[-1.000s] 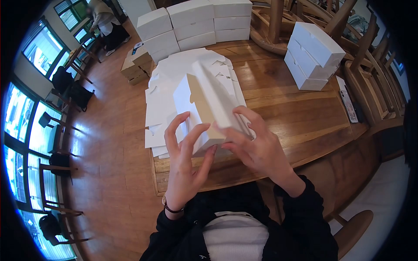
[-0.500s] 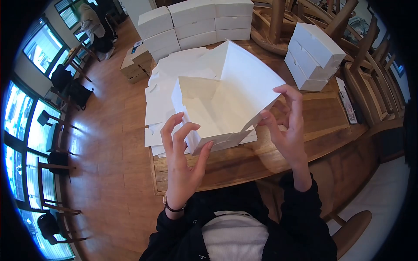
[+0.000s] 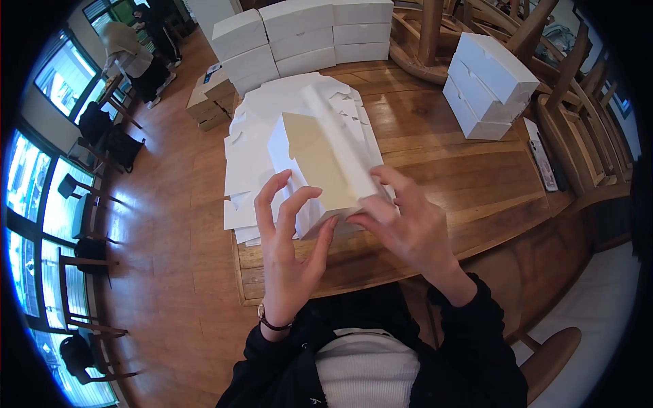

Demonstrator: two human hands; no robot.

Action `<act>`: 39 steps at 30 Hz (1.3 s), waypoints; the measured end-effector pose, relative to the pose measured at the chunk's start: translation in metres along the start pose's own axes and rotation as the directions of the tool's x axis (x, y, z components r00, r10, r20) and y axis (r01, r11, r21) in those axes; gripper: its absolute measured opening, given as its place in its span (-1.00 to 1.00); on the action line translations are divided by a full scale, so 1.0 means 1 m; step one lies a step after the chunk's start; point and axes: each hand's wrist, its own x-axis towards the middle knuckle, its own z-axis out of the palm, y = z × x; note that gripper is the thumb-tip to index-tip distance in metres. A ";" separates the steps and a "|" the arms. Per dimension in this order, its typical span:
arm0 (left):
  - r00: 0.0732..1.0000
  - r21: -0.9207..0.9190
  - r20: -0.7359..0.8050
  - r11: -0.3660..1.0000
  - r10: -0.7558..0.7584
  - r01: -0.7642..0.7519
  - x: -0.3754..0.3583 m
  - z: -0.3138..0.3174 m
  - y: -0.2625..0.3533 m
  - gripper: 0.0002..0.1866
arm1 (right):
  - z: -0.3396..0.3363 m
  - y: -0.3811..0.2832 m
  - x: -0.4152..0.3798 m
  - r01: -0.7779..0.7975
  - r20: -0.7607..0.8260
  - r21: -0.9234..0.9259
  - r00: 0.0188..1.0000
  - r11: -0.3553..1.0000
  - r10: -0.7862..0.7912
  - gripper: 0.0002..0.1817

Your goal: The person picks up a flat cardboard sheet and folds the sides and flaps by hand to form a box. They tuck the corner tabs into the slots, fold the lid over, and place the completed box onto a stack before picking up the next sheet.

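A white cardboard box (image 3: 304,153) with a cream inside is held tilted over the near part of the table, its lid (image 3: 337,139) folded partway over and blurred by motion. My left hand (image 3: 289,238) grips the near left corner, thumb on the near wall and fingers at the left wall. At the near right corner, my right hand (image 3: 408,221) closes around the box and the lid's near edge. Underneath lies a stack of flat white box blanks (image 3: 248,160) with cut flaps and slots.
Folded white boxes (image 3: 299,41) are stacked at the back, and more white boxes (image 3: 483,88) stand at the right. A brown carton (image 3: 209,102) is left of the table (image 3: 435,177). Upturned wooden chairs (image 3: 428,34) crowd the far right. Two people (image 3: 132,61) stand far off at left.
The lid has swung from standing open on the right to leaning over the box. My right hand has moved left and down with it, while my left hand stays nearly still.
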 end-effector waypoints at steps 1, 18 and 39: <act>1.000 0.002 -0.004 1.000 0.007 -0.007 0.001 0.000 0.000 -0.51 | 0.002 0.000 -0.002 0.030 0.028 -0.033 0.999 0.999 -0.029 -0.45; 0.998 -0.066 0.022 0.996 0.062 -0.060 0.006 -0.006 0.010 -0.37 | 0.016 0.000 -0.003 -0.024 0.068 0.181 0.998 0.983 0.012 0.10; 0.961 -0.570 -0.167 0.774 0.220 -0.276 0.023 -0.027 -0.012 -0.45 | -0.024 0.101 -0.047 -0.412 0.514 0.857 0.723 -0.309 0.463 -0.24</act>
